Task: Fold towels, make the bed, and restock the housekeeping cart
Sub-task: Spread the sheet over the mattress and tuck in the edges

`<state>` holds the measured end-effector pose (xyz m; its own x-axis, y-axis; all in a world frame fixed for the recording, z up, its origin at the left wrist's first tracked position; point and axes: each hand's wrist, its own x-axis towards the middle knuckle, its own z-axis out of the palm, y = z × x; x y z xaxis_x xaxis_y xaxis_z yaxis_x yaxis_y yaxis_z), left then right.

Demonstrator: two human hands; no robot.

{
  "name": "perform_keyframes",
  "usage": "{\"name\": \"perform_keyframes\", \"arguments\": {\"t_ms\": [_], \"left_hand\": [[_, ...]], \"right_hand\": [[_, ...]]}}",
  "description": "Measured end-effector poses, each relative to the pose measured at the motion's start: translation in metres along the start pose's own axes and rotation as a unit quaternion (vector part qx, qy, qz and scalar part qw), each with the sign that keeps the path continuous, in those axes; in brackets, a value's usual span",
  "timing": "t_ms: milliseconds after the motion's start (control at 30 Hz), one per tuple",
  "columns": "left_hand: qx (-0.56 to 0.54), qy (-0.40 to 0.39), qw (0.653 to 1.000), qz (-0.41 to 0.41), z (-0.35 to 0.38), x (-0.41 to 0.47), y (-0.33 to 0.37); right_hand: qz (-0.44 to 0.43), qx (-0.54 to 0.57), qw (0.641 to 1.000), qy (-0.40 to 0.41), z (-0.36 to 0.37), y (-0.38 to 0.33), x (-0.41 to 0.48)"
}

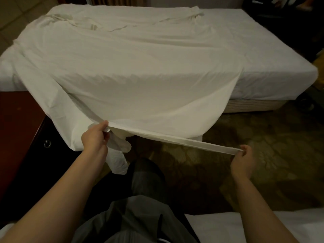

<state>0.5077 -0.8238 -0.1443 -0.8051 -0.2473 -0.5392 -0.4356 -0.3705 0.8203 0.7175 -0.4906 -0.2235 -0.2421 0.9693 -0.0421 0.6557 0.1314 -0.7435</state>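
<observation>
**Sheet hem stretched between both grips**

I am holding the white sheet (133, 71) by its near hem, which is pulled taut. Most of it is lying rumpled across the bed (273, 64), leaving the bed's right part uncovered. A dark wooden cabinet (15, 130) is crowding in on the left, with the sheet's corner drooping beside it. Patterned carpet (273, 141) is lying open on the right. My left grip (95, 137) and right grip (242, 161) are both pinching the hem, arms reaching forward.

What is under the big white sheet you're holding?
A white mattress, which shows uncovered on the right. The sheet, pinched by the left hand and right hand, hides the rest of it.
</observation>
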Motion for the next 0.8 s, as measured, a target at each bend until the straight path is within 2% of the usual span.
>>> {"name": "perform_keyframes", "arguments": {"t_ms": [67, 133, 233, 300, 367, 500, 633, 700, 800], "left_hand": [[0.011, -0.002, 1.000, 0.011, 0.002, -0.002, -0.001], [0.025, -0.006, 1.000, 0.014, 0.004, -0.005, -0.003], [0.037, 0.001, 0.999, 0.010, 0.003, -0.008, -0.005], [0.031, 0.003, 1.000, 0.004, 0.001, -0.006, -0.003], [0.019, 0.001, 1.000, 0.004, 0.000, -0.006, 0.000], [0.022, -0.020, 0.999, 0.014, 0.007, -0.015, 0.004], [0.018, -0.057, 0.998, 0.033, 0.023, -0.032, 0.004], [0.017, -0.077, 0.996, 0.039, 0.030, -0.039, 0.004], [0.018, -0.103, 0.994, 0.045, 0.039, -0.045, 0.003]], "right_hand": [[0.041, 0.031, 0.998, -0.030, -0.001, -0.002, 0.004], [0.134, 0.163, 0.976, -0.052, -0.001, -0.007, 0.005], [0.298, 0.398, 0.864, -0.073, -0.002, -0.012, 0.007], [0.335, 0.467, 0.813, -0.094, -0.005, -0.009, 0.008], [0.332, 0.505, 0.789, -0.111, -0.009, -0.011, 0.005], [0.313, 0.551, 0.766, -0.106, -0.011, -0.028, -0.006], [0.363, 0.593, 0.704, -0.145, 0.012, -0.034, -0.036], [0.432, 0.575, 0.663, -0.210, 0.038, -0.045, -0.068], [0.478, 0.535, 0.589, -0.371, 0.074, -0.090, -0.124]]}}
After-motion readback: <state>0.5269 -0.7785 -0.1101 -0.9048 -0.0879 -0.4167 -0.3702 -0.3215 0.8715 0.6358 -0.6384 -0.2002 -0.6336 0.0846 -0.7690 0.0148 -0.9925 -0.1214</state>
